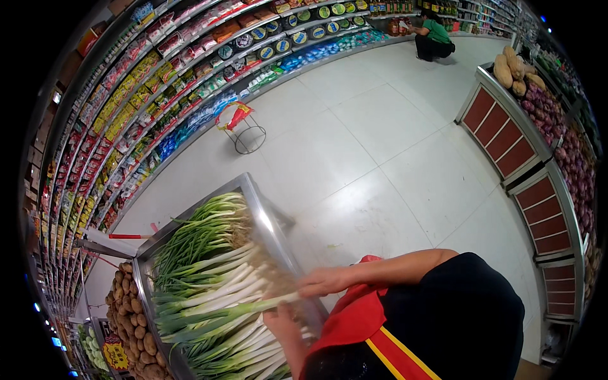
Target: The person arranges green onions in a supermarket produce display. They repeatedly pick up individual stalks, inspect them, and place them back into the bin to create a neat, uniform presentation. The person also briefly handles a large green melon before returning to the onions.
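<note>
A large green onion [247, 306], white at the stem and green at the leaves, lies across others in a steel-rimmed bin. My left hand [284, 323] grips its white stem from the near side. At its root end is my right hand [325, 281], fingers around the stem and partly hiding it. Beneath both hands spread several loose large green onions [228, 275], leaves to the left and roots to the right. A bunch of thinner scallions [209, 223] fills the bin's upper end. The roots near my right hand are blurred.
Potatoes [135, 327] are heaped beside the bin's metal rim [259, 209]. A wire stool frame [244, 133] with red wrapping stands on the tiled floor. Packed shelves [190, 71] curve behind. A person [432, 38] in green crouches there. Onions [546, 114] and squash [510, 69] top a counter.
</note>
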The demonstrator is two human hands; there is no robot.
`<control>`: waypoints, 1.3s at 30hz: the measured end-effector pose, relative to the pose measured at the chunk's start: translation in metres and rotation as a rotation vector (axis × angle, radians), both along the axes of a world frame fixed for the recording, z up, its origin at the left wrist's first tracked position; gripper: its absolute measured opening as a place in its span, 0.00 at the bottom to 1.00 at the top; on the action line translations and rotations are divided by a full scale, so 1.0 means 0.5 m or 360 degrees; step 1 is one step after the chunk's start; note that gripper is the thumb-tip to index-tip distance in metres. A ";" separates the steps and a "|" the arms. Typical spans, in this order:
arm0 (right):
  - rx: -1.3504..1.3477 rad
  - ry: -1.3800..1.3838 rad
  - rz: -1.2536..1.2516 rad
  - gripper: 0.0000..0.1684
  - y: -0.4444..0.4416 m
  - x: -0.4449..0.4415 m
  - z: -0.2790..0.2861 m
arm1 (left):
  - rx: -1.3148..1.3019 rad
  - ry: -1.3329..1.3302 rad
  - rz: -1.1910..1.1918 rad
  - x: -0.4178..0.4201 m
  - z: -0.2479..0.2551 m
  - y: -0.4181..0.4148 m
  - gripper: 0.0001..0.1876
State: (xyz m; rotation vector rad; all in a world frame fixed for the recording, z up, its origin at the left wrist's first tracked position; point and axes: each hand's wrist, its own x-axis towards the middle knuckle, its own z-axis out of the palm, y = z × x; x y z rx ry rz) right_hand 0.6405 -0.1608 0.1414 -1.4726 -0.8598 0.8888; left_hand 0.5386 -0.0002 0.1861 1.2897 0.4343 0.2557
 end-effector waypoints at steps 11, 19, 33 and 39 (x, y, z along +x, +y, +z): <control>-0.0038 -0.0206 0.0055 0.20 -0.039 -0.011 0.018 | -0.0224 -0.0165 0.0117 -0.021 0.002 0.000 0.24; -0.0391 -0.0688 0.0010 0.14 -0.081 -0.010 -0.001 | -0.0290 -0.0045 0.0498 -0.051 -0.010 0.100 0.20; -0.0233 0.0134 0.0326 0.20 0.007 -0.055 0.009 | 0.0078 -0.0344 0.0457 -0.138 0.080 0.147 0.27; -0.0315 0.0288 0.0698 0.22 0.050 -0.026 0.018 | -0.0011 -0.0277 0.0847 -0.201 0.087 0.142 0.24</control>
